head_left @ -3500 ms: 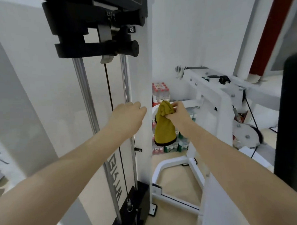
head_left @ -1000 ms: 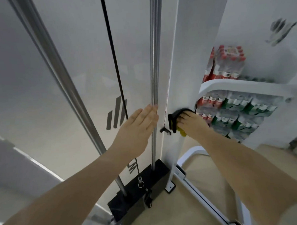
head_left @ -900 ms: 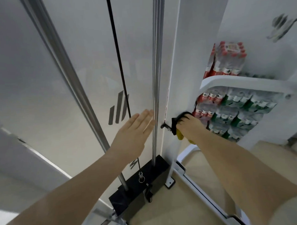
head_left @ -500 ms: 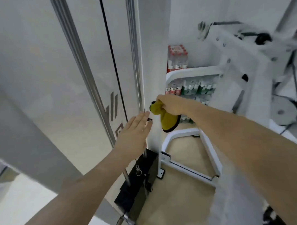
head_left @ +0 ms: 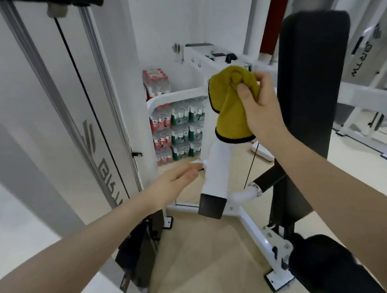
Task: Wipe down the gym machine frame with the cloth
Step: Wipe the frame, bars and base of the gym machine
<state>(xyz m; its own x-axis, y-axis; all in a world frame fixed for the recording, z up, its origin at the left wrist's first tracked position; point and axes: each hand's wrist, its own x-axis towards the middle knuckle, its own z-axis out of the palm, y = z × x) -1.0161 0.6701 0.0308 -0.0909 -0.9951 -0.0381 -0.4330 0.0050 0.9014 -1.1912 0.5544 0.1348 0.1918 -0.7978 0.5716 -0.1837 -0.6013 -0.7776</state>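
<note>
One soft, light mustard-yellow cloth with black trim (head_left: 230, 105) hangs bunched in the right hand (head_left: 260, 104), pinched near its top; left hand (head_left: 172, 186) relaxed, holding nothing.

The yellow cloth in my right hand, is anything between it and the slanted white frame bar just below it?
Nothing visible. The right hand grips the yellow cloth, which hangs just above the slanted white frame bar. The left hand reaches toward the bar's left side, not across it.
</note>
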